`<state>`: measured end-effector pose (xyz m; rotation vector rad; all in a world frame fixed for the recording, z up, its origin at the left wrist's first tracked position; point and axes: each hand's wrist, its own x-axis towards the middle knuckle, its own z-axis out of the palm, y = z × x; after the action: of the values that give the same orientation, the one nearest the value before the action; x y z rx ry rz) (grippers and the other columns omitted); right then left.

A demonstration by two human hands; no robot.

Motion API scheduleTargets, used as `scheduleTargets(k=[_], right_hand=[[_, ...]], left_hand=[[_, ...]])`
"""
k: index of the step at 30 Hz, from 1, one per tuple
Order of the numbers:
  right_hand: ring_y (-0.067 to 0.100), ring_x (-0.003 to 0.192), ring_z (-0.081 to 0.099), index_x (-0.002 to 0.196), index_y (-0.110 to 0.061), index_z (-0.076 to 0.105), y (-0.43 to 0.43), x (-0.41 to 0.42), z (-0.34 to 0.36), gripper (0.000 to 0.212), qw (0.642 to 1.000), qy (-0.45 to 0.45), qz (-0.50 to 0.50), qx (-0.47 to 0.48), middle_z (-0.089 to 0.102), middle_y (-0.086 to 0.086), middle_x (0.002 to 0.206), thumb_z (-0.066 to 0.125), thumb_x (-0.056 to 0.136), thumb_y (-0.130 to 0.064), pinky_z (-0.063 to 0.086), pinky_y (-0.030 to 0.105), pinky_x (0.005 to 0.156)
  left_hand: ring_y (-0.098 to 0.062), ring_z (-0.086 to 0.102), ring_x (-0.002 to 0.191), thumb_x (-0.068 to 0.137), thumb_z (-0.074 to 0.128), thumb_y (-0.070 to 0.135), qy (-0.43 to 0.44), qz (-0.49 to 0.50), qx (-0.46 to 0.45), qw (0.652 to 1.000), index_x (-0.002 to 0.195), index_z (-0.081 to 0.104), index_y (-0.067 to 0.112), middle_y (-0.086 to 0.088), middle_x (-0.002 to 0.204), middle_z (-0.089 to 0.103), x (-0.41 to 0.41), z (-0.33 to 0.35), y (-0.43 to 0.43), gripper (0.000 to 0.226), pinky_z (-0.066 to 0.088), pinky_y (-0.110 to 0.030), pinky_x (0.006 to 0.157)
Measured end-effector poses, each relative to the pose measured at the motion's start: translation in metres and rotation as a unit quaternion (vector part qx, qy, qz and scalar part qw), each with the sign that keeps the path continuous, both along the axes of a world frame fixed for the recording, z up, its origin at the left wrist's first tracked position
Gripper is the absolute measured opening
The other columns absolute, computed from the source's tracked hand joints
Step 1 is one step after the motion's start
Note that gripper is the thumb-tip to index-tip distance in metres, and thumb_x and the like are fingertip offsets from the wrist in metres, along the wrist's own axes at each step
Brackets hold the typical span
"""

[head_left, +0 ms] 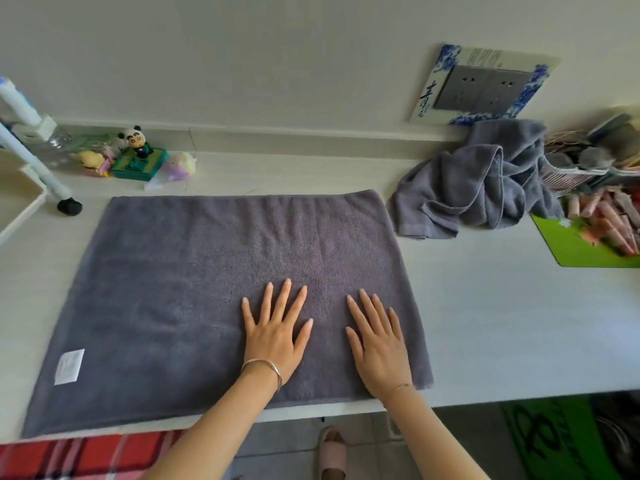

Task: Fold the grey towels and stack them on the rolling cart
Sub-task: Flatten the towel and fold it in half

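Head view: grey towel [194, 271] lies flat on worktop [485, 306], long axis left–right. On its near right part press left hand [273, 337] and right hand [379, 344], fingers [283, 299] straight, splayed, holding nothing. Towel's right edge sits nearest right hand; left end well apart.

The towel [194, 289] under the left hand [273, 337] and right hand [379, 344] is matt grey terry cloth with a nubby pile. Its label [69, 367], left of them, looks smooth and white. The table [502, 323] is smooth, pale and faintly sheened. The bangle [263, 367] is shiny metal.
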<state>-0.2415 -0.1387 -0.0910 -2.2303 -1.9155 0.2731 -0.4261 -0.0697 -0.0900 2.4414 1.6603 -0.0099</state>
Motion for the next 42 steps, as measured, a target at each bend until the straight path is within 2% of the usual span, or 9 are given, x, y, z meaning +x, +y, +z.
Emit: scheduleTargets(k=[7, 11, 15, 22, 28, 32, 37, 40, 42], right_hand=[[0.01, 0.145, -0.004, 0.148, -0.035, -0.003, -0.042, 0.054, -0.002, 0.064, 0.992, 0.022, -0.116, -0.046, -0.001, -0.013, 0.157, 0.002, 0.09, -0.06, -0.008, 0.028, 0.117], [0.019, 0.145, 0.015, 0.148, -0.019, 0.026, -0.053, 0.064, 0.01, 0.062, 0.975, 0.109, -0.193, -0.029, 0.024, -0.003, 0.155, 0.038, 0.095, -0.05, 0.011, 0.035, 0.117], [0.023, 0.11, 0.054, 0.127, -0.013, 0.054, -0.053, 0.06, 0.028, 0.042, 0.925, 0.235, -0.297, 0.016, 0.056, 0.007, 0.123, 0.056, 0.091, -0.036, 0.044, 0.038, 0.097], [0.024, 0.073, 0.054, 0.085, -0.002, 0.06, -0.044, 0.06, 0.044, 0.026, 0.913, 0.271, -0.305, 0.001, 0.059, 0.006, 0.076, 0.058, 0.091, -0.027, 0.039, 0.028, 0.061], [0.026, 0.075, 0.053, 0.088, -0.004, 0.056, -0.049, 0.079, 0.059, 0.02, 0.89, 0.273, -0.357, 0.078, 0.059, 0.011, 0.083, 0.057, 0.092, -0.024, 0.038, 0.028, 0.065], [0.028, 0.088, 0.058, 0.102, -0.001, 0.062, -0.052, 0.081, 0.057, 0.025, 0.855, 0.374, -0.359, 0.026, 0.064, 0.017, 0.097, 0.062, 0.089, -0.022, 0.048, 0.033, 0.077], [0.029, 0.082, 0.058, 0.093, 0.012, 0.061, -0.04, 0.053, 0.063, 0.029, 0.794, 0.48, -0.365, 0.067, 0.064, 0.028, 0.09, 0.063, 0.088, -0.016, 0.054, 0.043, 0.088], [0.023, 0.083, 0.059, 0.093, 0.009, 0.063, -0.017, 0.011, 0.08, 0.032, 0.775, 0.523, -0.333, 0.124, 0.065, 0.02, 0.085, 0.063, 0.088, -0.023, 0.052, 0.037, 0.087], [0.02, 0.077, 0.051, 0.089, 0.017, 0.056, 0.001, -0.023, 0.096, 0.057, 0.771, 0.545, -0.288, 0.16, 0.054, 0.014, 0.074, 0.07, 0.081, -0.037, 0.047, 0.035, 0.077]], left_hand=[[-0.033, 0.043, 0.131, 0.092, 0.02, 0.051, 0.001, 0.001, -0.013, 1.0, 0.139, 0.041, 0.028, -0.003, 0.144, 0.045, 0.001, 0.005, -0.001, 0.056, 0.026, -0.069, 0.099], [-0.033, 0.042, 0.132, 0.095, -0.001, 0.052, -0.012, -0.008, -0.035, 0.999, 0.14, 0.041, 0.027, -0.004, 0.144, 0.045, -0.002, 0.009, -0.009, 0.066, 0.026, -0.067, 0.1], [-0.033, 0.047, 0.128, 0.097, 0.003, 0.051, -0.017, -0.023, -0.036, 0.999, 0.137, 0.044, 0.028, -0.005, 0.14, 0.049, -0.016, 0.008, -0.032, 0.062, 0.031, -0.067, 0.096], [-0.031, 0.044, 0.13, 0.096, 0.001, 0.052, 0.018, -0.033, -0.073, 0.997, 0.139, 0.035, 0.035, 0.0, 0.143, 0.046, -0.024, 0.007, -0.037, 0.058, 0.032, -0.067, 0.096], [-0.026, -0.017, 0.144, 0.09, -0.005, 0.058, 0.016, -0.08, -0.07, 0.994, 0.146, -0.011, 0.039, 0.006, 0.157, -0.016, 0.016, 0.012, -0.029, 0.059, -0.013, -0.059, 0.109], [-0.023, -0.01, 0.145, 0.072, -0.02, 0.059, -0.023, -0.082, -0.077, 0.993, 0.148, -0.004, 0.037, 0.005, 0.158, -0.008, 0.012, 0.016, -0.034, 0.081, -0.009, -0.053, 0.113], [-0.032, 0.04, 0.132, 0.096, 0.003, 0.053, -0.003, -0.003, -0.042, 0.999, 0.138, 0.043, 0.024, -0.005, 0.141, 0.048, -0.057, 0.009, -0.038, 0.065, 0.015, -0.059, 0.105], [-0.027, 0.033, 0.132, 0.095, 0.001, 0.054, -0.01, -0.008, -0.076, 0.997, 0.138, 0.039, 0.021, -0.004, 0.141, 0.048, -0.101, 0.004, -0.042, 0.066, 0.017, -0.055, 0.105], [-0.021, 0.029, 0.139, 0.088, -0.008, 0.065, -0.054, -0.034, -0.083, 0.994, 0.142, 0.037, 0.023, 0.003, 0.148, 0.036, -0.117, 0.014, -0.042, 0.082, 0.02, -0.045, 0.112]])
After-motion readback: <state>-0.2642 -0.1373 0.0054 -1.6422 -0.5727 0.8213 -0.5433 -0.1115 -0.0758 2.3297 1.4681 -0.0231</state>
